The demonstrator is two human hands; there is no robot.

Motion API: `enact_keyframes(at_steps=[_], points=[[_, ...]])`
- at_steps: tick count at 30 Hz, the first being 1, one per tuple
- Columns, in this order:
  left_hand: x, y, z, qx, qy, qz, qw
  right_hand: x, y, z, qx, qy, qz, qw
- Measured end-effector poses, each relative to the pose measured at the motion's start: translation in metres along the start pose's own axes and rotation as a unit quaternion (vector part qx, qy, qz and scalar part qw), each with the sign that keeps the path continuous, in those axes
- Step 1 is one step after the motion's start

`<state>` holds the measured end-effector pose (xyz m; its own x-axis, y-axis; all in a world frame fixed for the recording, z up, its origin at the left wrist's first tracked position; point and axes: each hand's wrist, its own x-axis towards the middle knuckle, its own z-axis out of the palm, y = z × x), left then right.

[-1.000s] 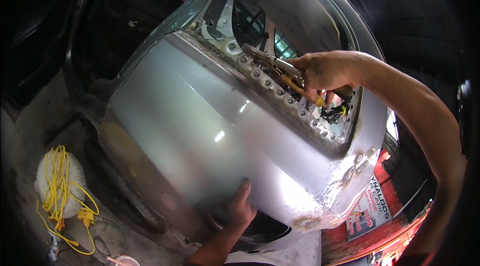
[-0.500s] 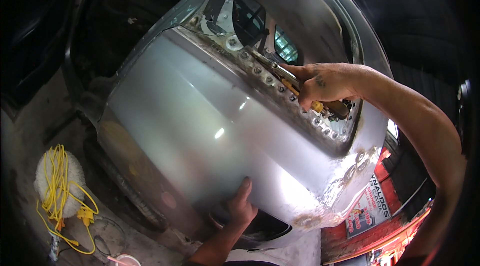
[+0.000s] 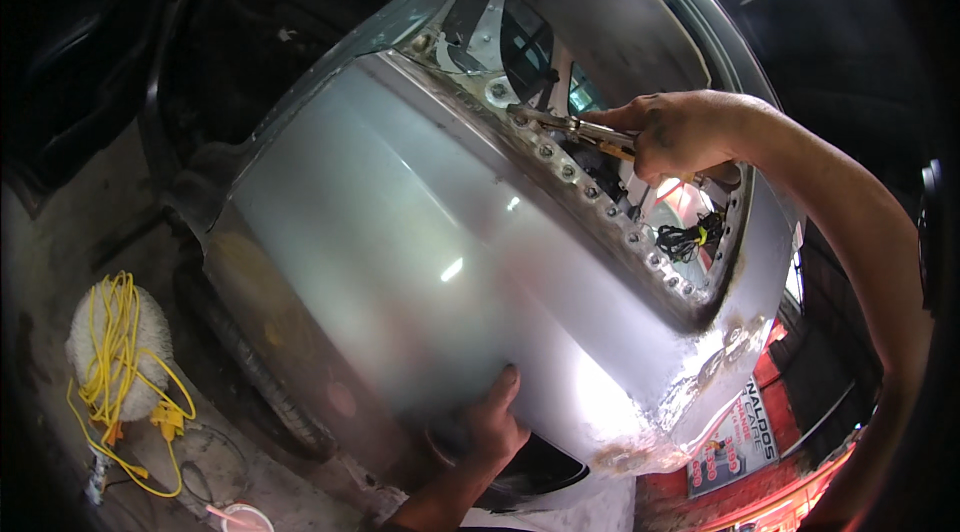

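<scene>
A silver-grey car body panel with bare, rusty metal along its edges fills the middle. My right hand is closed round a long, slim metal hand tool with a yellowish-brown handle; its exact kind is unclear. The tool's tip lies at the upper end of a flange with a row of round spots, along the window opening. Low on the panel, my left hand grips the rim of a dark opening. Its thumb presses flat on the outside, while the other fingers are hidden.
A fluffy white pad draped with a yellow cord is at the lower left, near a small bucket. Black wiring hangs inside the window opening. A printed sign leans at the lower right.
The view has shifted a little, so the car sits further right. My right hand and its tool have moved up along the flange, uncovering the wiring. The left hand keeps its hold.
</scene>
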<state>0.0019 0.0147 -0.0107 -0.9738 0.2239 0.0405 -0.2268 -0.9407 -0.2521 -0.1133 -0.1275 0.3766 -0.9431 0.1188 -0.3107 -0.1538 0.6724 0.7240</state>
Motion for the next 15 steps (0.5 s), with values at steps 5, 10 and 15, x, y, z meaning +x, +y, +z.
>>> enact_keyframes(at_steps=[5,10,15], points=[[-0.001,0.004,0.002,0.004,0.002,0.005,1.0,0.008,-0.002,-0.018,-0.079,-0.002,0.035,0.996],[0.002,0.001,-0.011,0.067,-0.002,0.01,0.998,0.013,0.007,-0.025,-0.109,0.012,0.011,0.994],[0.002,-0.004,-0.015,-0.023,-0.034,-0.004,0.999,0.011,0.008,-0.028,-0.105,0.016,-0.004,0.994]])
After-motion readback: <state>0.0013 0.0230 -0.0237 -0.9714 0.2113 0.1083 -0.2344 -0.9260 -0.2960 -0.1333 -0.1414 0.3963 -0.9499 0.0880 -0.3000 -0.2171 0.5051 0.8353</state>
